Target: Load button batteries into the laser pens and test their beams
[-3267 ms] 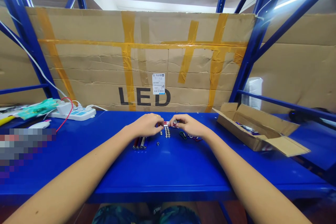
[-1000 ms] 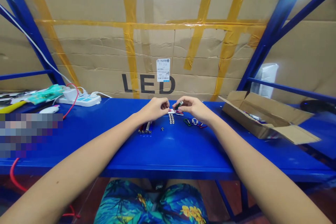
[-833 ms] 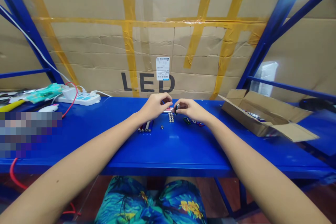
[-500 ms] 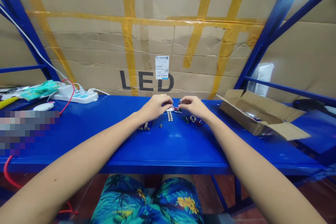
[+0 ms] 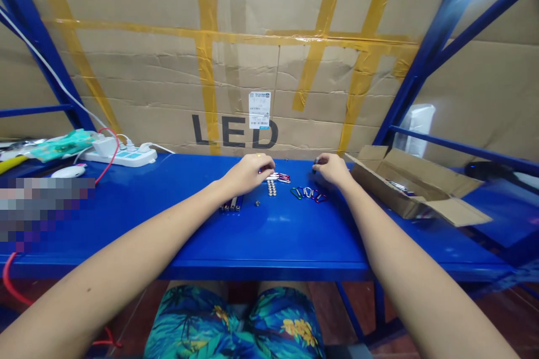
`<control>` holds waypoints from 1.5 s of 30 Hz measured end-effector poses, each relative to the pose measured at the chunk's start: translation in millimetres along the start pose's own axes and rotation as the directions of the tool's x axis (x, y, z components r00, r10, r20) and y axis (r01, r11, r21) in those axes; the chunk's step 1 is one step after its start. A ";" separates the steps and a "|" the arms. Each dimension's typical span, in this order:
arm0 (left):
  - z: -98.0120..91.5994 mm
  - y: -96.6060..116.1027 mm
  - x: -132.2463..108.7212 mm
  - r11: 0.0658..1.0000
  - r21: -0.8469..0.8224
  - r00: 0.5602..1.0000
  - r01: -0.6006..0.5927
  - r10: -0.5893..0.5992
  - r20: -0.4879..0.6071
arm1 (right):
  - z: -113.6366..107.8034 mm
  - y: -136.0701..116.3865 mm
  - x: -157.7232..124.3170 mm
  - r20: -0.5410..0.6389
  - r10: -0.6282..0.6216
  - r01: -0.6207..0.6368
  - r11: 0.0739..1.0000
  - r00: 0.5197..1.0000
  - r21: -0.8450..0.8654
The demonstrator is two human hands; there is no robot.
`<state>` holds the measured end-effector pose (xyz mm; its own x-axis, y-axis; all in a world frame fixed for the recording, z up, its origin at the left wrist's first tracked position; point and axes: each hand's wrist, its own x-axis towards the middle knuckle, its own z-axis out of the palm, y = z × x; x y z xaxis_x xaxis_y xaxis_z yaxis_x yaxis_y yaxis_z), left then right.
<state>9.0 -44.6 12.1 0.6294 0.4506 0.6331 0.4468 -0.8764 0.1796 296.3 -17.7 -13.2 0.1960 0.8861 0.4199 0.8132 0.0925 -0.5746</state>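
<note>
My left hand hovers over the middle of the table, its fingers curled together beside a small group of red and silver pieces. Whatever its fingertips hold, if anything, is hidden. Off to the right, my right hand pinches a small dark grey piece whose kind is too small to make out. Between the hands lie small round silver pieces in two columns. A row of coloured carabiners rests nearer the right hand. Under my left wrist are several dark strips with metal ends. One loose metal piece lies apart.
An open cardboard box with metal items inside stands at the right. On the left are a white power strip, a white mouse and a red cable. A large taped carton walls off the back.
My right hand has moved right, away from my left hand, carrying the small grey piece and uncovering the carabiners. The left hand has stayed nearly in place.
</note>
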 end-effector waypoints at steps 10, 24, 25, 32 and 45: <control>5.9 4.4 0.8 1.000 -0.021 0.994 -0.021 0.019 -0.112 | 6.6 -72.4 -43.7 0.248 -0.529 0.461 0.841 0.811 0.284; 7.0 7.9 -0.1 0.997 -0.073 0.996 -0.026 0.020 -0.087 | 6.6 -83.8 -50.7 0.276 -0.558 0.417 0.799 0.782 0.434; 6.4 8.0 -0.3 0.997 -0.079 0.996 0.011 -0.018 -0.083 | 6.4 -83.7 -50.3 0.270 -0.548 0.417 0.808 0.792 0.416; -16.5 8.0 -0.9 0.997 -0.050 0.955 0.064 -0.046 0.293 | 5.7 -77.2 -45.8 0.268 -0.501 0.429 0.857 0.823 0.285; -24.0 7.7 -3.4 0.954 -0.202 0.772 0.222 -0.045 0.634 | 3.0 -72.9 -44.2 0.275 -0.490 0.441 0.869 0.827 0.223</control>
<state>-4.9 -56.9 29.4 0.8688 0.4952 0.0032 0.4373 -0.7702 0.4643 226.8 -62.3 8.0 -0.3872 0.8125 0.4358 0.6712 0.5725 -0.4708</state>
